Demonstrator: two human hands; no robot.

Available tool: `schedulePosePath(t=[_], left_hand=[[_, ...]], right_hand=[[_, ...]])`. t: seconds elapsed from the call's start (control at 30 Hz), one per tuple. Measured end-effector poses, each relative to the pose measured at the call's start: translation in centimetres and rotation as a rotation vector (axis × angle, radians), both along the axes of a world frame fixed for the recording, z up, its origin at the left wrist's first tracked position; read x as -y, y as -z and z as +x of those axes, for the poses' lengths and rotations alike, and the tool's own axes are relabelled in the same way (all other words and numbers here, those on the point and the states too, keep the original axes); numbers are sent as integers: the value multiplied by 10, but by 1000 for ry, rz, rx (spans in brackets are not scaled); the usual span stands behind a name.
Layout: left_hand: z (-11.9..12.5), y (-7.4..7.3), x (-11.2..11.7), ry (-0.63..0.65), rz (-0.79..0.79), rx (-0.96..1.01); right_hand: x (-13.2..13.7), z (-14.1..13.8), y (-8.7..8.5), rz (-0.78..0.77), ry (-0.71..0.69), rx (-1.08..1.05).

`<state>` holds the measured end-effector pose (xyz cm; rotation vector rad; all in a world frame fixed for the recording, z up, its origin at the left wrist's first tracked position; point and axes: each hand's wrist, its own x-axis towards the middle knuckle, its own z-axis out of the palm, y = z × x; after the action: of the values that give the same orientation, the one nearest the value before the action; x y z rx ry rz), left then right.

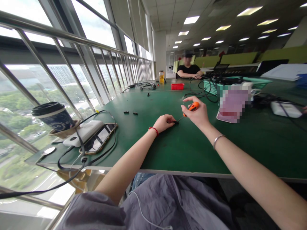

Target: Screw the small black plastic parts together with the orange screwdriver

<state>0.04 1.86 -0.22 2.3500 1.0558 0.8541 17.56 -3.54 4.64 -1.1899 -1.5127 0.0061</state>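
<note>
Screwdriver (193, 106): orange/blk handle in R hand, thin shaft slanting down-left to small blk part; tip at or right by it, can't tell if seated.
R hand (199, 114): partly closed round handle, held above tbl; index arched out toward L, off handle.
L hand (164, 123): low at tbl, fingertips pinched nearly tog. on blk part; exact gap hidden by fingers.
Blk part (176, 122): on tbl at L fingertips, btwn both hands, partly covered; detail too small to read.
Wrists: red cord bracelet (153, 130) on L, silver bangle (218, 140) on R.
Green tbl (158, 153): two short blk pieces (135, 113) lying just beside each other, fwd-left of L hand; another small blk piece (148, 94) farther off.
Tbl L edge: lidded paper cup (54, 116) in cardboard holder, white device (83, 132) next to phone (99, 138), blk cable looping round.
Tbl R side: pinkish phone (231, 107), partly pixelated, propped nr green basket (211, 87) full of gear; white box (286, 109) w/ cords beyond.
Far end: red tray (177, 86), bottle (161, 77) w/ yellow contents, seated person (189, 70) in blk top, arms on tbl.
Window side: metal railing (72, 41) along L.
</note>
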Motion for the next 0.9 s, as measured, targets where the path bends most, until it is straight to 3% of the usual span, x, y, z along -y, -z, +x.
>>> schedulePosePath(t=[0.3, 0.5, 0.9], left_hand=[[0, 0, 0, 2, -6, 15], [0, 0, -1, 9, -12, 23], [0, 0, 0, 2, -6, 18]], right_hand=[[-3, 0, 2, 10, -112, -42], [-7, 4, 2, -12, -26, -47], [-7, 5, 5, -4, -87, -23]])
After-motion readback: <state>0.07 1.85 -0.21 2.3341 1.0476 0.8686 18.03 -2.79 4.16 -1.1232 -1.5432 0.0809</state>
